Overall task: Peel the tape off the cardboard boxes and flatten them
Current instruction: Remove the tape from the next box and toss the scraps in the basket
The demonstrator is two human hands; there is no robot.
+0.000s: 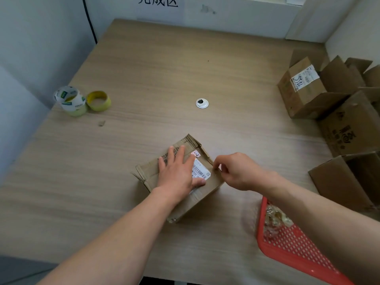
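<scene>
Left hand (176, 171) pins the cardboard box (213, 183) to the bench (144, 79) (fingers straight, spread); right hand (236, 171), nearer, pinches its right edge.

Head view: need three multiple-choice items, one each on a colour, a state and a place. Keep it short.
1. What colour is the perforated basket at the near right?
A) blue
B) red
C) green

2. How does the left hand meet the small box?
A) it lies flat on top, fingers spread
B) it is a closed fist beside the box
C) it hangs clear above the box

3. Where do the tape rolls stand?
A) inside the basket
B) on top of the small box
C) at the left side of the table, away from both hands

Answers:
1 B: the mesh and rim are plainly red.
2 A: the palm and straight fingers cover the box's top face.
3 C: the rolls sit on bare tabletop near the left wall.
</scene>
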